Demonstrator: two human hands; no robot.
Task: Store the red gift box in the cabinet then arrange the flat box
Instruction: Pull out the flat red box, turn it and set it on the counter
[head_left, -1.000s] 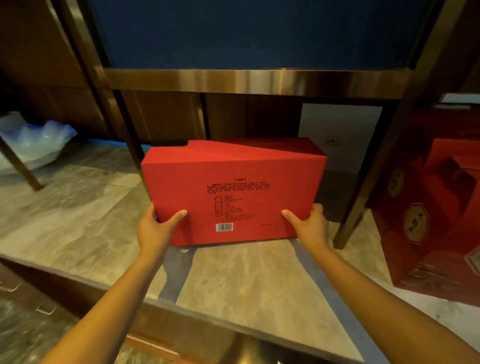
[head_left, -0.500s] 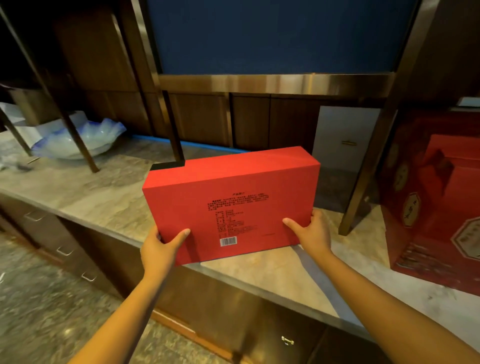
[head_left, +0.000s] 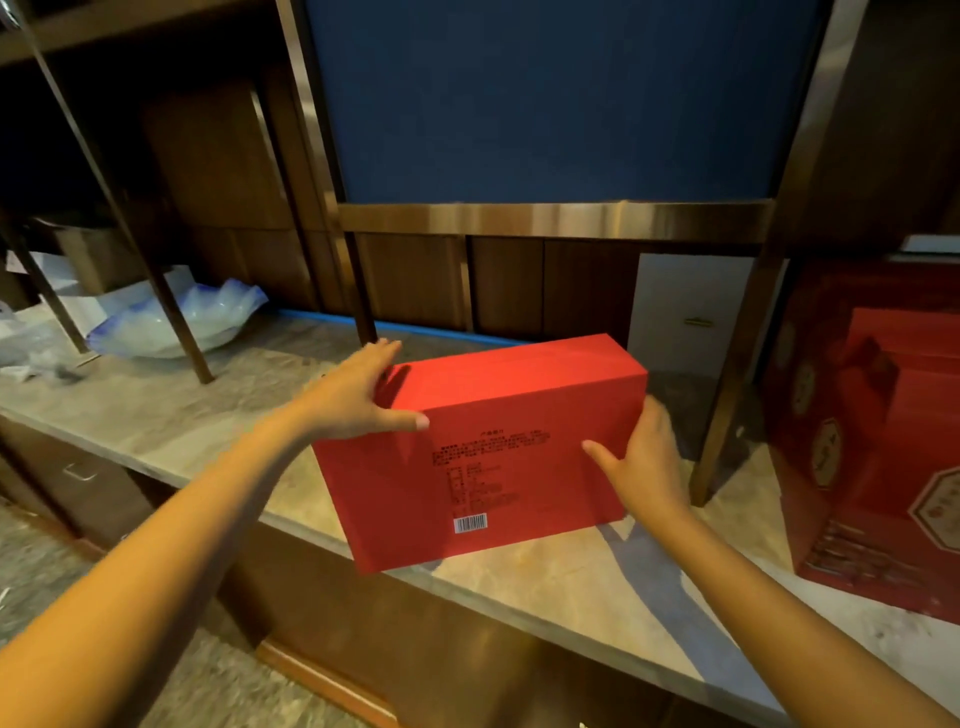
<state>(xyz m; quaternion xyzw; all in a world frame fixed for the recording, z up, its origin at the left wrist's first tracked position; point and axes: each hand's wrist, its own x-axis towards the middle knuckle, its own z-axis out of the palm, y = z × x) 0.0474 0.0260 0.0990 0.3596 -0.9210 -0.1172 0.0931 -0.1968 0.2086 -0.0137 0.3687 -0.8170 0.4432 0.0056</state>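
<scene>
Red gift box on edge, tilted, at the stone counter front lip. Gripped at its upper-left corner by left hand, thumb on the printed face. Clasped at three o'clock by right hand.

Box: a second ago it stood deep under the shelf frame; now it is nearer, its near bottom corner at the counter edge, tilted with the left end nearer.
Left hand: was gripping the box's lower left edge; now up at its top left corner, fingers spread over the top, thumb on the printed face.
Right hand: has moved from the lower right corner to halfway up the right side.
View: pulled back and left; more bowl shows.
</scene>
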